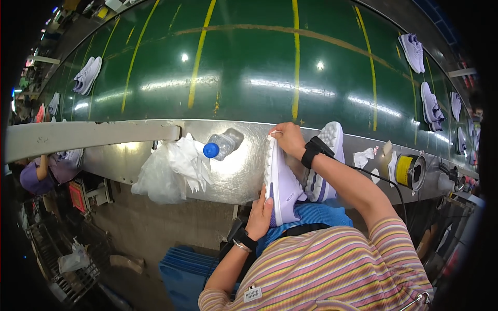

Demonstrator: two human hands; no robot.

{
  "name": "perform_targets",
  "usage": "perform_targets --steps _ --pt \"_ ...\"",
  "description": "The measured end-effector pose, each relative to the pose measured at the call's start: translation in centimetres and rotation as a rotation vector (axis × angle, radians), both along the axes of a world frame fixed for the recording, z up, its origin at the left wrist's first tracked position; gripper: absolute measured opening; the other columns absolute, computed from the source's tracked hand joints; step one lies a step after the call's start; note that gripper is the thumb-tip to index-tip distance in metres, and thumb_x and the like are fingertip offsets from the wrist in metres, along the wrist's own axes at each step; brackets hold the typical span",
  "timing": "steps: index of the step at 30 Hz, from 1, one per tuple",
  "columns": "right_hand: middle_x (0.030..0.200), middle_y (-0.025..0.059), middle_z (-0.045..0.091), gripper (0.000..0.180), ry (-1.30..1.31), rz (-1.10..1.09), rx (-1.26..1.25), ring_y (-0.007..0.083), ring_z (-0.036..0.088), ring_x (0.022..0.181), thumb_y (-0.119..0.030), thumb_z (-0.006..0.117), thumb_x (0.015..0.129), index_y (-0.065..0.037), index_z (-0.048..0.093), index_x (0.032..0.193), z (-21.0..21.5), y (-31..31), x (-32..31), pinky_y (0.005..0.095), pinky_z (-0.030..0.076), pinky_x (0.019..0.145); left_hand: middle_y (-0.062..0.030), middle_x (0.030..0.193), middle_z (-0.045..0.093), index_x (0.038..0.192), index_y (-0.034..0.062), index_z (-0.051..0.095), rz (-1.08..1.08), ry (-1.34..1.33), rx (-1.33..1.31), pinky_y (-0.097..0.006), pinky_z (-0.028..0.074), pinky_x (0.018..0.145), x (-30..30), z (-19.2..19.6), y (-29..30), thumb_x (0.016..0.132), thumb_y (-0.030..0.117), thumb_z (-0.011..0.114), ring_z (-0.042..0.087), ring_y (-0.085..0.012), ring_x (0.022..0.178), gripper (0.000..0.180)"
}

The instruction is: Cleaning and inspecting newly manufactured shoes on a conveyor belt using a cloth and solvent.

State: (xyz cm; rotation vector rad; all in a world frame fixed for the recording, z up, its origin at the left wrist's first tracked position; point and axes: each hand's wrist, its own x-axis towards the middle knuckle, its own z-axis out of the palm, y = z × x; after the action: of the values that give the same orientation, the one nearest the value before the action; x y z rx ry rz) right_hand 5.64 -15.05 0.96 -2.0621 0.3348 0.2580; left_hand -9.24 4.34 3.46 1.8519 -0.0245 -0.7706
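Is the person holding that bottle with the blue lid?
No, the left hand holds a shoe and the right hand is at its far tip, while the bottle is apart from both hands.

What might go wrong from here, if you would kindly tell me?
The held lavender shoe reaches past the near edge of the metal ledge, so it could slip if the left hand loosened. The black cable running from the wristband by the right hand might snag on something along the ledge. The plastic bag hangs over the ledge's edge and could slide off.
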Motion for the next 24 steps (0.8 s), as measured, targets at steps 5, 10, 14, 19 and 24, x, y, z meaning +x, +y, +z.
perform_targets --steps 5,10,14,19,24 --pt "0.081 0.0126 0.060 0.015 -0.302 0.113 0.043 0.0288 0.058 0.080 -0.001 0.057 0.076 -0.006 0.068 0.086 3.4 1.0 -2.8 0.0330 0.045 0.072 -0.0299 0.103 0.051 0.138 0.0023 0.024 0.014 0.013 0.036 -0.038 0.037 0.088 0.4 0.9 0.0 0.095 0.038 0.032 0.050 -0.0360 0.095 0.057" --pt "0.089 0.0098 0.062 0.028 -0.452 0.230 -0.011 0.0267 0.059 0.083 0.006 0.056 0.070 -0.008 0.067 0.091 4.1 1.1 -6.2 0.0326 0.048 0.072 -0.0306 0.116 0.048 0.137 0.0019 0.027 0.034 0.061 -0.002 -0.039 0.035 0.093 0.5 0.8 -0.2 0.095 0.037 0.029 0.048 -0.0385 0.104 0.055" --pt "0.091 0.0109 0.061 0.026 -0.566 0.402 0.052 0.0273 0.058 0.083 0.005 0.056 0.069 -0.006 0.065 0.092 5.3 1.7 -9.9 0.0348 0.048 0.073 -0.0298 0.124 0.043 0.136 0.0020 0.029 0.061 0.041 -0.048 -0.038 0.032 0.097 0.5 0.9 -0.3 0.095 0.037 0.027 0.044 -0.0388 0.114 0.054" --pt "0.090 0.0114 0.061 0.027 -0.523 0.475 0.099 0.0269 0.059 0.081 0.005 0.057 0.070 -0.005 0.065 0.094 6.8 1.9 -13.6 0.0328 0.048 0.071 -0.0248 0.126 0.044 0.131 -0.0055 0.033 0.107 0.207 0.001 -0.034 0.031 0.098 0.4 1.0 -0.2 0.097 0.035 0.022 0.042 -0.0309 0.119 0.054" --pt "0.085 0.0089 0.062 0.021 -0.104 0.316 0.474 0.0199 0.059 0.079 0.006 0.054 0.076 -0.004 0.066 0.091 9.1 1.3 -13.5 0.0302 0.047 0.070 -0.0206 0.120 0.050 0.124 -0.0079 0.041 0.269 0.310 -0.153 -0.032 0.033 0.096 0.8 -0.2 -0.1 0.097 0.037 0.023 0.045 -0.0241 0.113 0.056"
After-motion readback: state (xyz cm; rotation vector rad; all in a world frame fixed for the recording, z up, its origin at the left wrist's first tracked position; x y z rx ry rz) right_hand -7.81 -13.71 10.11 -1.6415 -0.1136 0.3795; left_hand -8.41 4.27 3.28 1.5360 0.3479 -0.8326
